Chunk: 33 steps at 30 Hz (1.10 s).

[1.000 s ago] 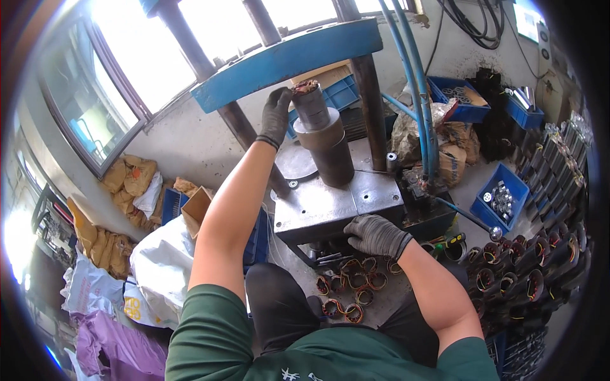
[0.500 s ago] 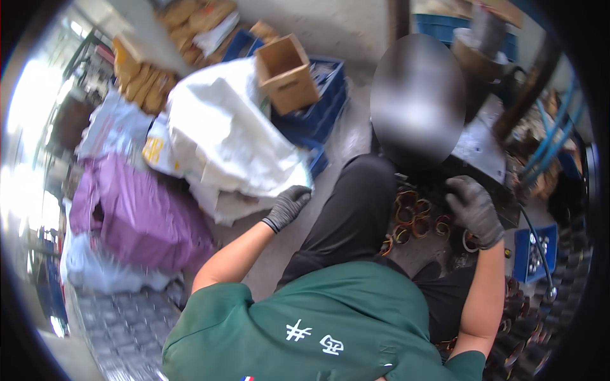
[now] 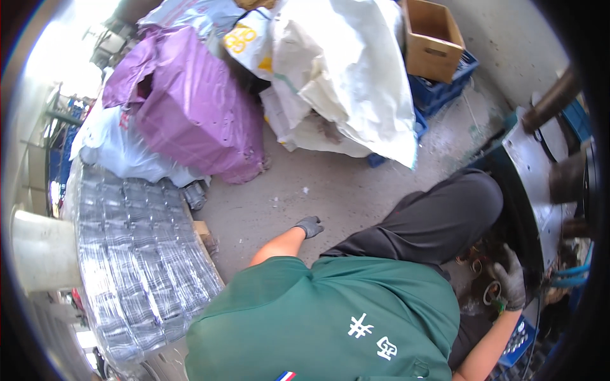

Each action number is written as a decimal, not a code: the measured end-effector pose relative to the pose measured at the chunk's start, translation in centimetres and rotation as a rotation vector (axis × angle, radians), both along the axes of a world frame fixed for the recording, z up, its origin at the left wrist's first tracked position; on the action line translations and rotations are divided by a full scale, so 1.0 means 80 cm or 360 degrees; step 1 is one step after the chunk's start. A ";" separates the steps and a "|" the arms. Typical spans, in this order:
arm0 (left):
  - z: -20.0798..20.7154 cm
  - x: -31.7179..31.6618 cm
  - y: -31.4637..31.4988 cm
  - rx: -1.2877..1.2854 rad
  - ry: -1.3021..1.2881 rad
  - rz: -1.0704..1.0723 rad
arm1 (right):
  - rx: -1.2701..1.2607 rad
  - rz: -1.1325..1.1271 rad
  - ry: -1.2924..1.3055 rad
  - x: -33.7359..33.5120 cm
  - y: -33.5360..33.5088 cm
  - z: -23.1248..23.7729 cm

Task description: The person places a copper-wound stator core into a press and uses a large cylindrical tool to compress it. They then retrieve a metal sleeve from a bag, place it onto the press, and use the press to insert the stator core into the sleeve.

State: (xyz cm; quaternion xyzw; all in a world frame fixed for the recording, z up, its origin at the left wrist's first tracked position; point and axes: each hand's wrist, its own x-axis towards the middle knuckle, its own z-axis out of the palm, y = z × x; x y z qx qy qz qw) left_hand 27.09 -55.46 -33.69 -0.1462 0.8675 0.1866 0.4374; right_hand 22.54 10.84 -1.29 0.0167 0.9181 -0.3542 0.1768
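Holding my right grip (image 3: 510,279) apart near a ring (image 3: 486,293).
Left grip (image 3: 310,227) above the floor (image 3: 349,190): I can't tell if it's together.

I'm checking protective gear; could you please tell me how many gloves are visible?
2: one grey glove on the left hand, over the floor; another on the right hand, lower right. Others may be hidden.

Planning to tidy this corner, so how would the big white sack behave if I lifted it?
The white sack would probably sag and fold, given its deep creases and loose, drooping edge. Its smooth-looking surface may be a bit slippery. Weight is hard to judge, with its contents hidden.
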 end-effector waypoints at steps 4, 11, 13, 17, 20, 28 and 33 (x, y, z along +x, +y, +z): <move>0.021 -0.061 -0.058 -0.0005 0.0776 0.0335 | 0.0050 0.0011 -0.0121 0.006 0.012 -0.018; 0.322 -0.210 -0.200 -0.0349 0.2804 0.0794 | 0.0063 -0.0115 -0.0248 -0.003 0.053 -0.076; 0.445 -0.210 -0.294 -0.0823 0.3385 0.0777 | -0.0010 -0.0081 -0.0246 -0.024 0.040 -0.093; 0.588 -0.237 -0.390 -0.0957 0.3527 0.0676 | -0.0046 -0.0051 -0.0202 -0.034 0.045 -0.110; 0.566 -0.302 -0.427 -0.0978 0.2143 0.0703 | 0.0092 -0.0101 -0.0183 -0.019 0.061 -0.100; 0.458 -0.367 -0.480 -0.1186 0.0999 -0.0504 | 0.0175 -0.0188 -0.0222 -0.005 0.051 -0.101; 0.497 -0.290 -0.480 -0.0886 0.1288 0.0331 | 0.0260 -0.0036 -0.0184 -0.014 0.045 -0.124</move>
